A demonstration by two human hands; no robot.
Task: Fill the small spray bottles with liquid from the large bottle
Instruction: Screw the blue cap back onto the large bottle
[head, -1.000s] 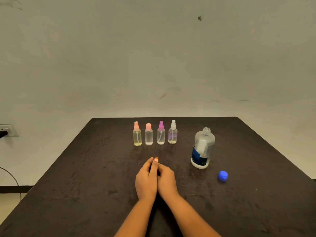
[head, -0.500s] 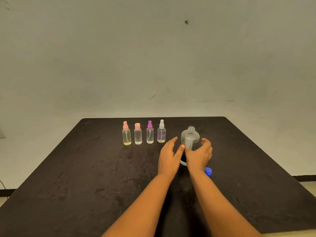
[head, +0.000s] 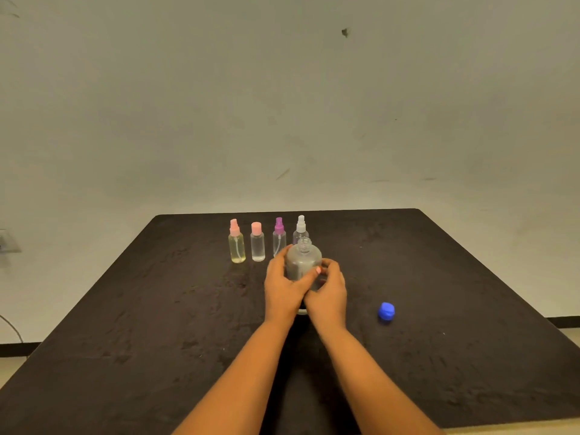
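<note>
The large clear bottle (head: pixel 303 259) stands uncapped near the table's middle, upright. My left hand (head: pixel 281 285) wraps its left side and my right hand (head: pixel 328 291) wraps its right side, fingers overlapping in front. Behind it runs a row of small spray bottles: a yellowish one with a pink sprayer (head: pixel 236 246), a clear one with a pink cap (head: pixel 257 247), one with a purple sprayer (head: pixel 279 235), and one with a white sprayer (head: pixel 300 227), partly hidden by the large bottle. Its blue cap (head: pixel 386 312) lies to the right.
The dark table (head: pixel 125 324) ends at a pale wall behind the bottles. A wall socket (head: pixel 6 241) and a cable sit at the far left, off the table.
Both hands went from resting together on the table to the large bottle and closed around it. The bottle has moved left, away from its blue cap, in front of the white-sprayer bottle.
</note>
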